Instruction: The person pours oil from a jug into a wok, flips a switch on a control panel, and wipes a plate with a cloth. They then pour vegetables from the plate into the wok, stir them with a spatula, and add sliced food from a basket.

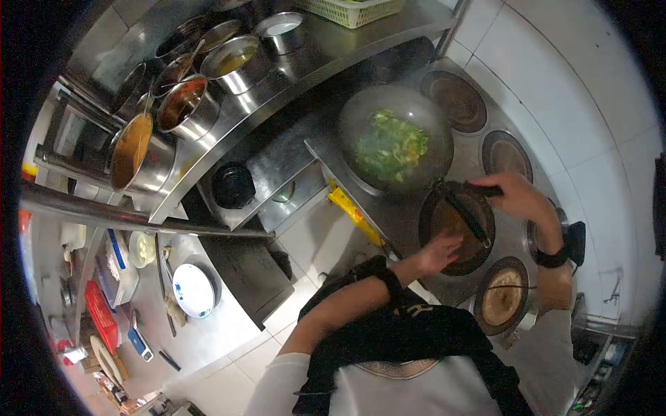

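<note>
A dark wok (356,114) holds chopped green vegetables (395,147), with steam rising off them. From its near rim a black handle (470,220) slants down to the right, ending in a ring. My right hand (517,197) is closed around a second dark handle (479,188) at the wok's near edge; what that handle belongs to I cannot make out. My left hand (440,254) is held with fingers extended and nothing in it, just left of the ringed handle's lower end, over a round dark burner (431,232).
More round burners (454,100) line the stove beside the tiled wall (555,90). Steel pots (198,114) of sauces stand on a shelf (305,76) at upper left. A green basket (354,12) sits at the top. On the left counter are a plate (194,291) and a phone (140,344).
</note>
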{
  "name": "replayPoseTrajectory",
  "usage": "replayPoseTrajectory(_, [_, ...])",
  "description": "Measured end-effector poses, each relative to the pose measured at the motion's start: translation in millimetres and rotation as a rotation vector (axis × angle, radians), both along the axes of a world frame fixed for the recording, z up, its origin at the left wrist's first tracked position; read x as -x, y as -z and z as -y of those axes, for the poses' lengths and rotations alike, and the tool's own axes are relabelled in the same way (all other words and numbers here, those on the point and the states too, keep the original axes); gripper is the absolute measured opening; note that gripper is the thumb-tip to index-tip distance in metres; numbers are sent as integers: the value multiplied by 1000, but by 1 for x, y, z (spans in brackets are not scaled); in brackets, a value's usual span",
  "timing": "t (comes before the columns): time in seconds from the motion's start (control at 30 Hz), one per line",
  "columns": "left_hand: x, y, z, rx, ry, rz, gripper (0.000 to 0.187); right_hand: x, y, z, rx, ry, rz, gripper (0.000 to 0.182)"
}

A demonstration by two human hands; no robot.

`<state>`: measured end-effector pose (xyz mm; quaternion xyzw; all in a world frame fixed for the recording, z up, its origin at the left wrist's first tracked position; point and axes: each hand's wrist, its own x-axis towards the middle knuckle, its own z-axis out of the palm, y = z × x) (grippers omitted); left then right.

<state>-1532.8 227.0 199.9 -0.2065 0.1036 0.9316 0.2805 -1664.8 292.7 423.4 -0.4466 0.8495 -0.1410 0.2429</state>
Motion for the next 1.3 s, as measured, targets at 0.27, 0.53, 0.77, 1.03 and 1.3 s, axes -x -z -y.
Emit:
replayPoseTrajectory(0.27, [0, -9, 11, -26, 20, -223, 46, 21, 57, 47, 145, 203, -116, 47])
replayPoseTrajectory(0.53, [30, -12, -17, 71, -37, -207, 44, 11, 19, 20, 30, 111, -188, 46])
replayPoseTrajectory(0.77, [50, 9, -43, 67, -109, -112, 44, 6, 20, 4, -164, 51, -193, 48])
replayPoseTrajectory(1.03, [-34, 20, 25, 579, -34, -427, 59, 21, 80, 59, 231, 154, -106, 45])
replayPoseTrajectory(1.3, [-86, -12, 101, 703, -49, -175, 85, -14, -22, 6, -37, 48, -25, 46])
